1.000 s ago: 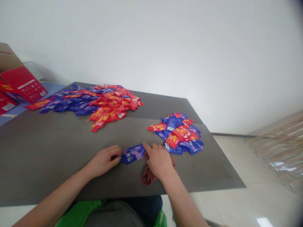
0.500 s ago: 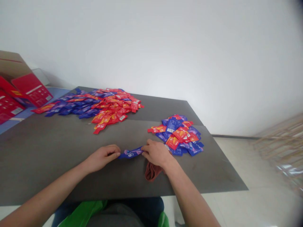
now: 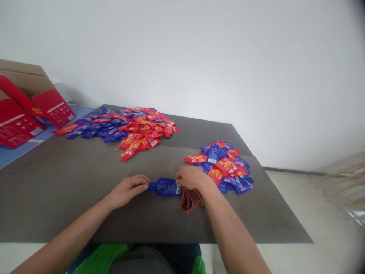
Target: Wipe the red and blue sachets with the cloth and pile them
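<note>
A blue sachet with white print and a barcode is stretched between my two hands, just over the dark table. My left hand pinches its narrow neck. The barcode end is gripped by my right hand, whose fingertips are partly hidden. Under and beside the right hand lies a bunched brown cloth. Just beyond that hand is a smaller pile of blue and red sachets.
A larger heap of red and blue sachets spreads over the far left of the dark table. At the left, an open red carton stands on a blue surface. A white wall rises behind the table.
The blue sachet has turned from its patterned front, seen edge-tilted, to its flat printed back with the barcode. Both hands keep hold of its ends. The whole view has shifted slightly.
</note>
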`<act>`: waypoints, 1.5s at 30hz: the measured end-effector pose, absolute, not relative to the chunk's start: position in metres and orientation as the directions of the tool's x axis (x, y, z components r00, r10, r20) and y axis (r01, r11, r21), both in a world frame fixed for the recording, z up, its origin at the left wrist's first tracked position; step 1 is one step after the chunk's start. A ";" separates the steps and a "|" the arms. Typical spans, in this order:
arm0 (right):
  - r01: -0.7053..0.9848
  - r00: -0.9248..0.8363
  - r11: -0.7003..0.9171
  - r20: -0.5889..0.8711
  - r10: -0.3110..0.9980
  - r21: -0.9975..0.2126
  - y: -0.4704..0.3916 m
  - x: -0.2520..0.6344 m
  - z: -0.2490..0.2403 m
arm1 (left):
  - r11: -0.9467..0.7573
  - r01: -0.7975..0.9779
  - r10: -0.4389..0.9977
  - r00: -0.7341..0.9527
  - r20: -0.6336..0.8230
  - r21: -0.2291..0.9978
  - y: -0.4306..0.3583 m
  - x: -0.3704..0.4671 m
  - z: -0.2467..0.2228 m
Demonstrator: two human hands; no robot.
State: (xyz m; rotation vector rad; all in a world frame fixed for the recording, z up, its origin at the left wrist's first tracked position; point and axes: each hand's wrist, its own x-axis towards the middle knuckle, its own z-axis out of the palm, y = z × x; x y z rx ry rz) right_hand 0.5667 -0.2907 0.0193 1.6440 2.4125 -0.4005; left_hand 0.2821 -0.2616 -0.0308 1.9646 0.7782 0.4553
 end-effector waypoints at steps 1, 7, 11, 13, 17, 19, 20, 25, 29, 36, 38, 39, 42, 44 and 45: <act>0.934 -0.357 0.343 -0.304 0.883 -0.101 -0.290 0.566 0.019 | -0.350 0.332 0.688 0.726 0.000 0.876 -0.262 0.282 -0.031; 0.924 -0.383 0.373 -0.218 0.898 -0.086 -0.299 0.551 0.022 | -0.336 0.342 0.703 0.712 -0.008 0.878 -0.260 0.281 -0.036; 0.918 -0.395 0.388 -0.183 0.900 -0.077 -0.300 0.541 0.021 | -0.387 0.451 0.736 0.677 -0.025 0.804 -0.264 0.285 -0.038; 0.917 -0.398 0.392 -0.191 0.897 -0.070 -0.300 0.540 0.020 | -0.432 0.461 0.709 0.705 -0.024 0.775 -0.266 0.287 -0.036; 0.914 -0.405 0.402 -0.209 0.890 -0.061 -0.298 0.540 0.020 | -0.509 0.449 0.668 0.744 0.008 0.735 -0.269 0.289 -0.035; 0.915 -0.403 0.399 -0.207 0.892 -0.059 -0.297 0.542 0.021 | -0.518 0.446 0.669 0.743 0.021 0.730 -0.268 0.289 -0.036; 0.917 -0.397 0.394 -0.203 0.895 -0.060 -0.297 0.543 0.021 | -0.519 0.443 0.669 0.743 0.024 0.731 -0.268 0.289 -0.036; 0.957 -0.284 0.274 -0.126 0.950 -0.091 -0.306 0.549 0.022 | -0.532 0.436 0.660 0.750 0.033 0.726 -0.268 0.289 -0.037; 0.925 0.045 0.028 0.182 0.982 -0.379 -0.334 0.517 0.012 | -0.540 0.427 0.649 0.760 0.036 0.726 -0.268 0.289 -0.038; 0.881 -0.233 0.293 0.198 0.952 -0.371 -0.336 0.477 -0.019 | -0.570 0.435 0.634 0.772 0.037 0.696 -0.267 0.295 -0.037; 0.946 -0.116 0.151 0.135 0.984 -0.286 -0.326 0.500 -0.021 | -0.582 0.456 0.632 0.775 0.021 0.674 -0.269 0.297 -0.036; 0.965 -0.042 0.068 0.104 0.994 -0.254 -0.322 0.514 -0.020 | -0.584 0.466 0.635 0.772 0.017 0.664 -0.269 0.298 -0.035; 0.972 0.106 -0.091 0.060 0.993 -0.218 -0.320 0.545 -0.010 | -0.583 0.480 0.647 0.762 0.016 0.656 -0.270 0.298 -0.035; 0.966 0.162 -0.136 0.104 0.981 -0.222 -0.326 0.549 -0.001 | -0.579 0.474 0.649 0.761 0.023 0.664 -0.270 0.297 -0.036; 0.963 0.180 -0.146 0.138 0.974 -0.227 -0.331 0.545 0.003 | -0.576 0.469 0.649 0.760 0.027 0.669 -0.270 0.296 -0.036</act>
